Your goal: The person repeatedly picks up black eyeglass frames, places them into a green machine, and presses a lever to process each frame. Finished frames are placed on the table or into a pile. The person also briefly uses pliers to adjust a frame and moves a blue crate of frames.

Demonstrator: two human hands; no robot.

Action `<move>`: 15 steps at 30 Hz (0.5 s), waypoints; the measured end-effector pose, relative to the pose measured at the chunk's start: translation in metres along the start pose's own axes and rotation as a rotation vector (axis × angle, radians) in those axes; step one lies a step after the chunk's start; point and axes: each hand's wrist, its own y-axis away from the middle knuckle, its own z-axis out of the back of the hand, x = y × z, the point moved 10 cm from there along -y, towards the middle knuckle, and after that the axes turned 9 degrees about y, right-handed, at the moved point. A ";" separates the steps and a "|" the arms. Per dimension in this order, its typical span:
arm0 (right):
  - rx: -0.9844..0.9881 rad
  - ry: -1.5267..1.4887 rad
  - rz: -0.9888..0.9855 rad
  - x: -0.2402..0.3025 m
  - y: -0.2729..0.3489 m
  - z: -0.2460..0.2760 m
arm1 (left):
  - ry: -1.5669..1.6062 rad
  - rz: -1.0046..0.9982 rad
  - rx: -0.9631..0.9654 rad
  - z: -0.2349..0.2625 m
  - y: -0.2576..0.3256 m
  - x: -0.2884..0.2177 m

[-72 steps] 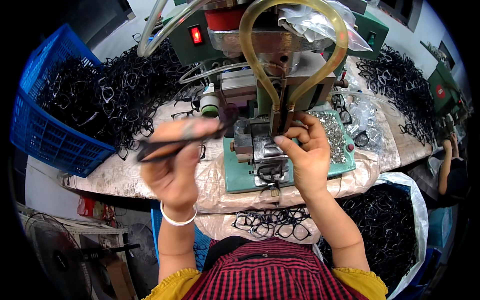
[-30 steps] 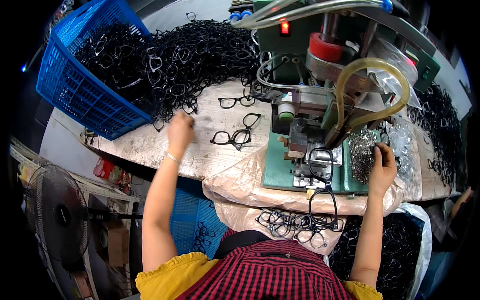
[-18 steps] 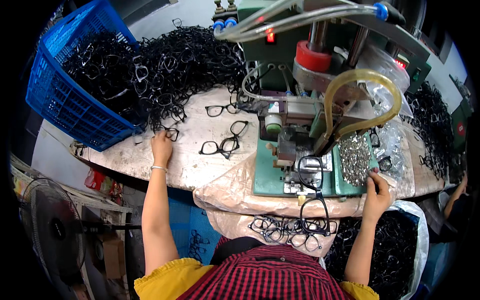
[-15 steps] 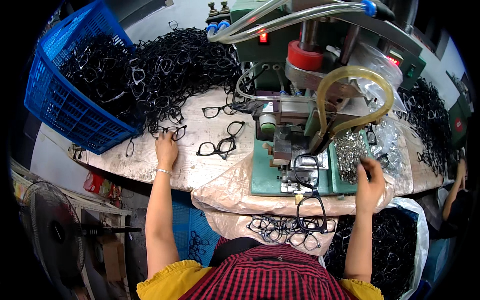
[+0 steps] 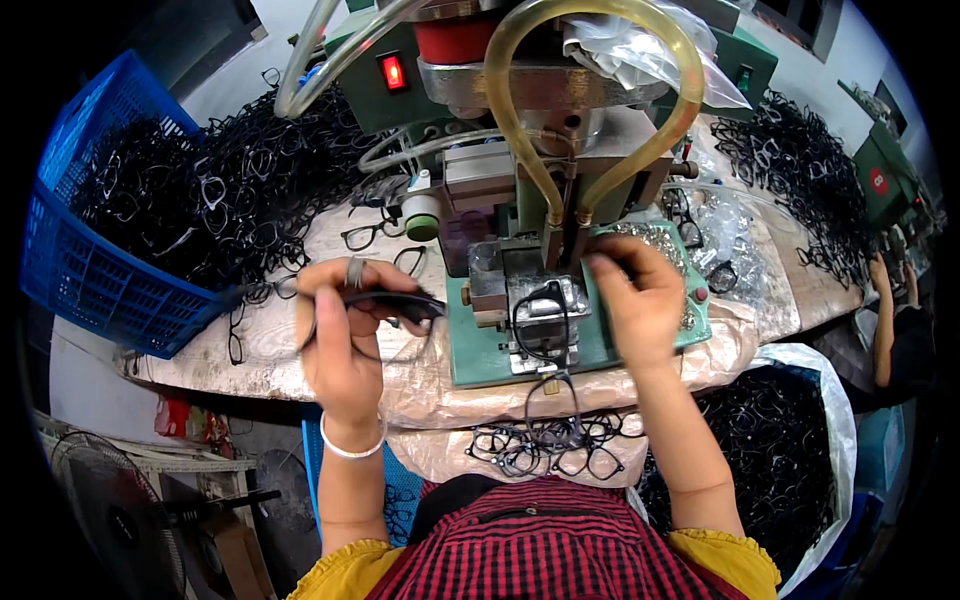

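Note:
My left hand [image 5: 345,350] is closed around a black eyeglass frame [image 5: 422,304], raised in front of the machine's left side and slightly blurred. Another black eyeglass frame [image 5: 551,291] rests on the metal fixture [image 5: 520,262] of the green press machine, its lower lens rim hanging past the base's front edge. Close to the fixture's right side is my right hand [image 5: 640,305], fingers bent together at the machine's nozzles. Whatever its fingertips hold is hidden. Behind that hand, small shiny metal parts [image 5: 655,238] fill a green tray.
A blue crate [image 5: 110,270] and a heap of black frames [image 5: 280,150] occupy the left. Several frames [image 5: 520,447] lie on the covered ledge before me. A white-lined sack of frames [image 5: 770,460] stands at lower right. Another person's arm [image 5: 883,320] shows far right.
My left hand has lifted an eyeglass frame off the table and brought it rightward toward the machine. My right hand has moved from the metal parts tray to the fixture. The view has shifted closer.

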 end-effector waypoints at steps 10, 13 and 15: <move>0.030 -0.578 -0.205 0.005 0.026 -0.038 | -0.420 -0.361 0.089 -0.059 -0.032 -0.036; 0.028 -0.368 -0.162 0.020 0.035 -0.028 | -0.345 -0.276 0.152 -0.066 -0.026 -0.033; 0.147 -0.194 0.016 0.043 0.041 -0.022 | -0.159 -0.069 0.250 -0.074 -0.007 -0.022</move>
